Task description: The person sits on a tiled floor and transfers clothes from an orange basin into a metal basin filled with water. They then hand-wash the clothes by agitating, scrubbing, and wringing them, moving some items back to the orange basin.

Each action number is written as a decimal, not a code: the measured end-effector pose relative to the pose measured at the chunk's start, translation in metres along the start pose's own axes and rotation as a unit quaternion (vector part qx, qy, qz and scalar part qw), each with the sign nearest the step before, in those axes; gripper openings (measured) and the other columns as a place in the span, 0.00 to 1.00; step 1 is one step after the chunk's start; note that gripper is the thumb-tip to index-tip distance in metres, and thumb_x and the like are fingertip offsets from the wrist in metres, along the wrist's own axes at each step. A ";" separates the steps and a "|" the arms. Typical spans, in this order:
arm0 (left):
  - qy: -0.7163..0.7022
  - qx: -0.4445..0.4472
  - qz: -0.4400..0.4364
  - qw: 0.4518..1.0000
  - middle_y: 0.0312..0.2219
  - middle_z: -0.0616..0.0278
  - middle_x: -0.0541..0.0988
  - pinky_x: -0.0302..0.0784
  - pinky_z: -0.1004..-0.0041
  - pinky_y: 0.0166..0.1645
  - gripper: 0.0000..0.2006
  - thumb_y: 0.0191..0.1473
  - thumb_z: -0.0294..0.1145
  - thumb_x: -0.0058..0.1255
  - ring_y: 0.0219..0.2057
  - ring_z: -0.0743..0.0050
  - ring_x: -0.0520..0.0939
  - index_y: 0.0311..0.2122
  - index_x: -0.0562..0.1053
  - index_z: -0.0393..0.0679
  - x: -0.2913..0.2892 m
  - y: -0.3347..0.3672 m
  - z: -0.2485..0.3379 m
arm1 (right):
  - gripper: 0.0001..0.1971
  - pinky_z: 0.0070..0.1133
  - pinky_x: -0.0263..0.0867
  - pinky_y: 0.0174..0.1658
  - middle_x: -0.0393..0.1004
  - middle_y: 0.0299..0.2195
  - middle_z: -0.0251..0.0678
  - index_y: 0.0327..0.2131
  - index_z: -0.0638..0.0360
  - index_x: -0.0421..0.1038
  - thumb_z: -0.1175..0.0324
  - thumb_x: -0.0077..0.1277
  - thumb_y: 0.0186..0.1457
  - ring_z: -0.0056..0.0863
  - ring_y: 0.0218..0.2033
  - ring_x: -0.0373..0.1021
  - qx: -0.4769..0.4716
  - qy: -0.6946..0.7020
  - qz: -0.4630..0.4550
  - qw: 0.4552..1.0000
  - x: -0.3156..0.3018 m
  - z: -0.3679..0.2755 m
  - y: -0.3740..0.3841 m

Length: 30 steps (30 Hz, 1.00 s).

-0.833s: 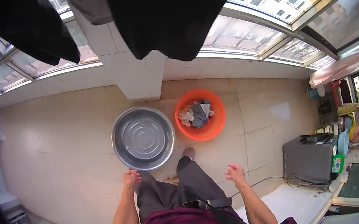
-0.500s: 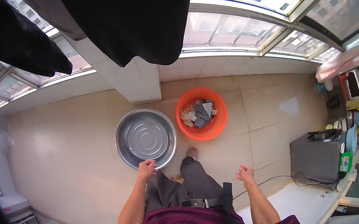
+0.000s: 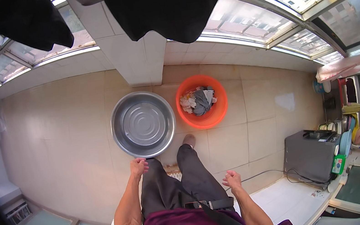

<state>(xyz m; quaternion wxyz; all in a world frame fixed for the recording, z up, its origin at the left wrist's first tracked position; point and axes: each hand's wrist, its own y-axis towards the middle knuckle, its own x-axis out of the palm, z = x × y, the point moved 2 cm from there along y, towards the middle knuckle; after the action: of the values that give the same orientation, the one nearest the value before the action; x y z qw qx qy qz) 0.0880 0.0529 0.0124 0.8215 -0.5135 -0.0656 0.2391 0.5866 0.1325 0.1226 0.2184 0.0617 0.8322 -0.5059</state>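
- My right grip [image 3: 232,179] hangs in the air beside my right thigh, fingers loosely curled round nothing.
- My left grip [image 3: 139,166], also empty and loosely curled, is at the basin's near rim; whether it touches I cannot tell.
- Between my two grips stand my two legs in dark trousers [image 3: 160,184], with one shoe [image 3: 189,140] showing near the tub.
- One cable [image 3: 262,173] runs past my right grip to one grey box [image 3: 308,156] on the right.
- One metal basin [image 3: 142,124], round and wide, sits on the floor [image 3: 53,130] ahead of my left grip.
- One orange-red tub [image 3: 220,109] stands just right of it, holding several bunched cloths [image 3: 200,102], grey and pale; they overlap too much for me to count.
- By the grey box I see one green package [image 3: 338,164] and one light-blue basin [image 3: 345,142].
- Beyond the metal basin, one white pillar [image 3: 134,63] juts from the wall.
- Two black hanging cloths [image 3: 169,3] block part of the windows [image 3: 249,15].
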 end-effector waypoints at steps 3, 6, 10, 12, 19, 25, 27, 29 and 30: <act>-0.030 -0.023 0.012 0.999 0.32 0.55 0.83 0.84 0.69 0.28 0.11 0.64 0.28 0.48 0.26 0.68 0.85 0.47 0.78 0.36 -0.008 -0.004 -0.024 | 0.19 0.32 0.83 0.38 0.73 0.48 0.41 0.58 0.66 0.69 0.74 0.50 0.65 0.36 0.41 0.79 -0.012 -0.035 0.002 0.999 -0.007 -0.012 0.010; -0.052 -0.042 0.027 0.997 0.32 0.56 0.84 0.84 0.70 0.27 0.10 0.66 0.28 0.48 0.26 0.69 0.85 0.46 0.78 0.38 -0.009 -0.010 -0.049 | 0.18 0.32 0.83 0.39 0.72 0.48 0.40 0.58 0.65 0.69 0.73 0.50 0.65 0.34 0.41 0.78 -0.032 -0.066 -0.007 0.997 -0.005 -0.032 0.018; -0.081 -0.049 0.027 0.995 0.32 0.56 0.84 0.84 0.70 0.28 0.10 0.67 0.28 0.47 0.26 0.69 0.85 0.47 0.78 0.38 -0.013 -0.013 -0.069 | 0.18 0.30 0.83 0.41 0.71 0.50 0.40 0.58 0.64 0.69 0.73 0.49 0.66 0.32 0.42 0.78 -0.071 -0.076 -0.035 0.994 0.018 -0.076 0.012; -0.083 -0.046 0.028 0.995 0.33 0.56 0.84 0.84 0.70 0.28 0.10 0.67 0.28 0.47 0.26 0.69 0.85 0.47 0.78 0.38 -0.014 -0.014 -0.071 | 0.18 0.29 0.82 0.41 0.71 0.51 0.40 0.58 0.64 0.69 0.73 0.50 0.66 0.33 0.42 0.78 -0.092 -0.072 -0.050 0.992 0.034 -0.098 0.002; -0.094 -0.031 0.031 0.995 0.33 0.55 0.84 0.84 0.70 0.27 0.11 0.66 0.28 0.47 0.26 0.68 0.85 0.48 0.78 0.36 -0.031 -0.014 -0.059 | 0.19 0.29 0.82 0.41 0.70 0.53 0.41 0.59 0.64 0.69 0.71 0.51 0.67 0.34 0.43 0.78 -0.129 -0.061 -0.086 0.986 0.075 -0.113 -0.016; -0.092 -0.001 0.015 0.996 0.34 0.54 0.84 0.85 0.70 0.28 0.12 0.65 0.29 0.49 0.27 0.69 0.85 0.48 0.77 0.35 -0.047 -0.005 -0.041 | 0.19 0.30 0.83 0.39 0.71 0.51 0.40 0.59 0.64 0.69 0.72 0.51 0.66 0.34 0.43 0.78 -0.084 -0.085 -0.047 0.992 0.066 -0.069 -0.010; -0.092 -0.002 0.012 0.996 0.34 0.54 0.84 0.85 0.70 0.29 0.12 0.65 0.29 0.49 0.27 0.69 0.85 0.48 0.77 0.35 -0.052 -0.003 -0.036 | 0.19 0.30 0.83 0.38 0.71 0.49 0.40 0.59 0.64 0.69 0.73 0.51 0.65 0.34 0.42 0.78 -0.067 -0.094 -0.026 0.993 0.058 -0.055 -0.010; -0.090 -0.006 0.011 0.996 0.34 0.54 0.84 0.85 0.70 0.28 0.12 0.65 0.29 0.49 0.27 0.69 0.85 0.48 0.77 0.35 -0.056 0.002 -0.037 | 0.19 0.30 0.83 0.38 0.71 0.48 0.40 0.58 0.64 0.69 0.74 0.51 0.65 0.34 0.42 0.78 -0.048 -0.100 -0.007 0.994 0.052 -0.042 -0.009; -0.090 -0.009 0.011 0.996 0.34 0.54 0.84 0.85 0.69 0.28 0.12 0.65 0.29 0.49 0.27 0.69 0.85 0.48 0.77 0.35 -0.058 0.004 -0.039 | 0.19 0.30 0.83 0.37 0.71 0.48 0.40 0.58 0.64 0.69 0.74 0.51 0.65 0.34 0.41 0.78 -0.050 -0.102 0.002 0.994 0.052 -0.037 -0.009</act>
<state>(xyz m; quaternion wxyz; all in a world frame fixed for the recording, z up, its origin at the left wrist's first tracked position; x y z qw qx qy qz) 0.0495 -0.0042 -0.0016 0.8051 -0.4977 -0.1354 0.2930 0.5260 0.1545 0.1227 0.3063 0.0008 0.8296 -0.4668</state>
